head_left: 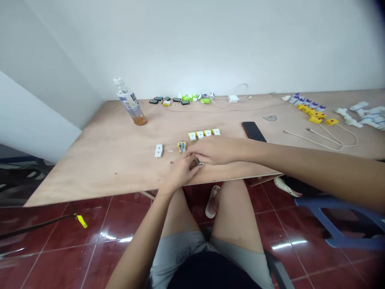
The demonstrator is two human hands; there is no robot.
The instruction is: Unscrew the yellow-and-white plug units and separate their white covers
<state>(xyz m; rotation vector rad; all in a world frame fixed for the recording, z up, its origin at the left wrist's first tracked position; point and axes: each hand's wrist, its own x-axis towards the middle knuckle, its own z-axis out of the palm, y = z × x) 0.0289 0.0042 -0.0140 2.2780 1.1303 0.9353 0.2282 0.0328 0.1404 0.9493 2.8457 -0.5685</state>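
My left hand [179,173] and my right hand [213,150] meet at the near edge of the plywood table [105,160]. Their fingers are pinched together on a small yellow and grey part [198,161]. Just beyond lies an opened yellow part [181,146], with a white socket block [159,151] to its left. A row of several white and yellow blocks [203,133] lies behind my right hand.
A plastic bottle [130,102] with brown liquid stands at the back left. A black phone [253,131] lies right of the row. Small green and black parts [180,98], a white charger with cables [233,98], and yellow and white parts [315,112] line the back and right. A blue stool [345,224] stands on the red floor.
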